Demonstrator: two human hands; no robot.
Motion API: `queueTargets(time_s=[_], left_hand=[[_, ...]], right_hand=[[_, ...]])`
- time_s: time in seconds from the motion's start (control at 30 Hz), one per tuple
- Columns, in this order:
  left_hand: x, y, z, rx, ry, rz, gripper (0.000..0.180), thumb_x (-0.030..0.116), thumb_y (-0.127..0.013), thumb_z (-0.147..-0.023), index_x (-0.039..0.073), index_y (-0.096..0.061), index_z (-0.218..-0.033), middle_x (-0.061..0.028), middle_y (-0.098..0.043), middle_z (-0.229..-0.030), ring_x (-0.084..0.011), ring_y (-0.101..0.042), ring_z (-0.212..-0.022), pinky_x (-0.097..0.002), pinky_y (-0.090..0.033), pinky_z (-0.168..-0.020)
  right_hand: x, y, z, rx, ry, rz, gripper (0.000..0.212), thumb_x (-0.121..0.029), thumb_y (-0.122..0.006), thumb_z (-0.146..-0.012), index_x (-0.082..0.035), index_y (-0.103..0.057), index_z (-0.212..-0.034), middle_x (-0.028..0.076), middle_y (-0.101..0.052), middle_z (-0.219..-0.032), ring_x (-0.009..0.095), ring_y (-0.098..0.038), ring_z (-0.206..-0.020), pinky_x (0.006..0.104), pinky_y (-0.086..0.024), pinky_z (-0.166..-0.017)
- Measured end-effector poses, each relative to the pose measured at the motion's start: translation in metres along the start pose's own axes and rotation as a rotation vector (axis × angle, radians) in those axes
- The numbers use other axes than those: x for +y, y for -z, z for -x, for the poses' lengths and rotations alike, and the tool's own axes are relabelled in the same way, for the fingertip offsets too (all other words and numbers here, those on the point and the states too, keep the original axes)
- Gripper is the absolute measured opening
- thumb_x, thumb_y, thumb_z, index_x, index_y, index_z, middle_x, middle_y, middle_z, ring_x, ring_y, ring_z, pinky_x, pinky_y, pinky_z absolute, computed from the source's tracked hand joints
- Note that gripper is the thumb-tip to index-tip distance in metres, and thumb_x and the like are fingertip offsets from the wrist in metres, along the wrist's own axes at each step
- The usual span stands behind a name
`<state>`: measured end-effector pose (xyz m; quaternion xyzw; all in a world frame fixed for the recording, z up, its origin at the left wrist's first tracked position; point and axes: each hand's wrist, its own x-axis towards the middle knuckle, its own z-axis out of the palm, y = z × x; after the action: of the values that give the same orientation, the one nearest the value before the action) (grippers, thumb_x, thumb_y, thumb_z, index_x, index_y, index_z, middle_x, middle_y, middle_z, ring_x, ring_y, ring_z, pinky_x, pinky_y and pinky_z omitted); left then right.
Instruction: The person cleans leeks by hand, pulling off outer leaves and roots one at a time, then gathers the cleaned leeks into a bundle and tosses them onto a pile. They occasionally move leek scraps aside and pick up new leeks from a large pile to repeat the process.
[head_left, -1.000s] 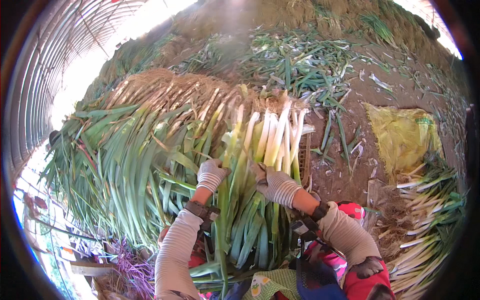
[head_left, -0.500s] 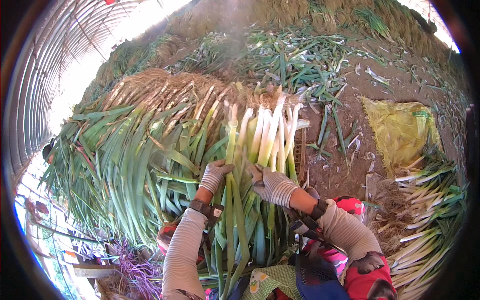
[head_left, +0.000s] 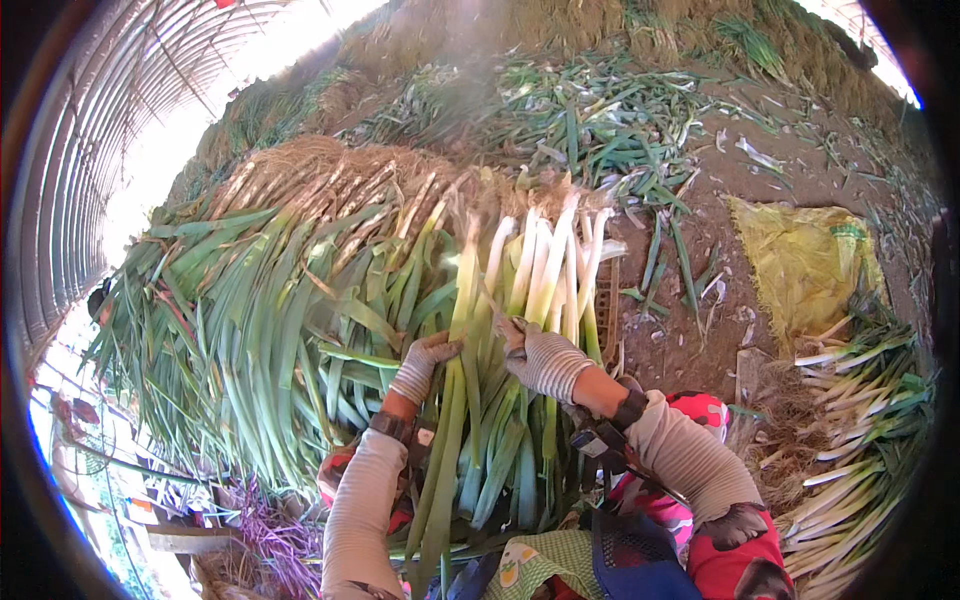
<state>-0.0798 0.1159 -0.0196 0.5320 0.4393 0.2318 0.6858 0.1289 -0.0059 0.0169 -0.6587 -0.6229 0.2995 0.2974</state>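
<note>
My left hand [head_left: 428, 362], in a worn striped glove, is closed round a long green onion [head_left: 466, 290]. Its pale stalk points away from me, roots up, and its leaves hang down toward my lap. My right hand [head_left: 548, 362], gloved too, is closed just right of that stalk. From its fingers a thin greyish rod-like piece [head_left: 488, 300] sticks up toward the stalk; its kind is unclear. Just beyond the right hand stand several peeled white-stalked green onions [head_left: 545, 265]. A large heap of unpeeled green onions [head_left: 270, 320] with brown roots spreads to my left.
A brown crate [head_left: 608, 310] shows beside the peeled stalks. A yellow woven sack [head_left: 800, 265] lies on the soil at right, above a pile of white-stalked onions [head_left: 840, 460]. Leaf scraps [head_left: 600, 120] litter the ground ahead. Purple strands [head_left: 275, 540] lie at lower left.
The onion in my left hand has tilted slightly, its hanging leaves shifting left. My hands stay close to where they were, and the view has moved slightly.
</note>
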Motion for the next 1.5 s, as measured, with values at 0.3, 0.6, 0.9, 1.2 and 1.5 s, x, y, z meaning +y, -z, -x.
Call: queueTargets(time_s=[0.3,0.6,0.9,1.2,1.5], left_hand=[[0.004,-0.044,0.05,-0.02,0.082,-0.183,0.039,0.022,-0.068,-0.077,-0.002,-0.059,-0.106,-0.001,-0.061,-0.081,-0.0063,-0.053,-0.066,-0.0194,-0.042,-0.056],[-0.015,-0.063,0.087,-0.191,-0.001,-0.178,0.049,0.012,-0.066,-0.079,-0.005,-0.047,-0.121,-0.0043,-0.059,-0.102,-0.0098,-0.054,-0.089,-0.0228,-0.043,-0.081],[-0.026,-0.049,0.063,-0.169,-0.059,-0.045,0.064,0.006,-0.066,-0.077,-0.004,-0.033,-0.131,-0.0082,-0.05,-0.121,-0.0135,-0.049,-0.103,-0.0251,-0.039,-0.09],[-0.019,-0.049,0.066,-0.229,-0.002,-0.093,0.064,0.001,-0.063,-0.077,0.003,-0.033,-0.133,-0.0053,-0.055,-0.112,-0.0115,-0.052,-0.098,-0.0253,-0.041,-0.086],[-0.012,-0.032,0.054,-0.037,-0.25,-0.684,0.063,0.016,-0.069,-0.073,0.003,-0.041,-0.127,-0.0164,-0.062,-0.097,-0.0221,-0.061,-0.085,-0.0291,-0.047,-0.076]], right_hand=[[0.018,0.002,-0.009,0.006,-0.14,-0.037,0.057,-0.026,-0.056,-0.076,0.007,-0.038,-0.119,0.024,-0.058,-0.079,0.035,-0.059,-0.075,0.038,-0.047,-0.071],[0.016,0.029,-0.001,-0.016,-0.214,0.024,0.056,-0.022,-0.053,-0.079,0.004,-0.034,-0.125,0.026,-0.057,-0.091,0.034,-0.059,-0.079,0.0382,-0.047,-0.075],[0.013,0.016,0.009,0.049,-0.177,0.161,0.063,-0.032,-0.058,-0.078,0.013,-0.035,-0.116,0.025,-0.06,-0.077,0.036,-0.061,-0.073,0.039,-0.049,-0.066],[-0.002,0.04,-0.025,-0.077,-0.412,-0.032,0.06,-0.029,-0.054,-0.079,0.007,-0.036,-0.124,0.022,-0.061,-0.079,0.03,-0.058,-0.065,0.036,-0.048,-0.064],[0.009,0.051,-0.029,0.049,-0.296,-0.01,0.051,-0.022,-0.048,-0.082,0.0,-0.037,-0.127,0.016,-0.061,-0.082,0.021,-0.058,-0.06,0.0306,-0.05,-0.061]])
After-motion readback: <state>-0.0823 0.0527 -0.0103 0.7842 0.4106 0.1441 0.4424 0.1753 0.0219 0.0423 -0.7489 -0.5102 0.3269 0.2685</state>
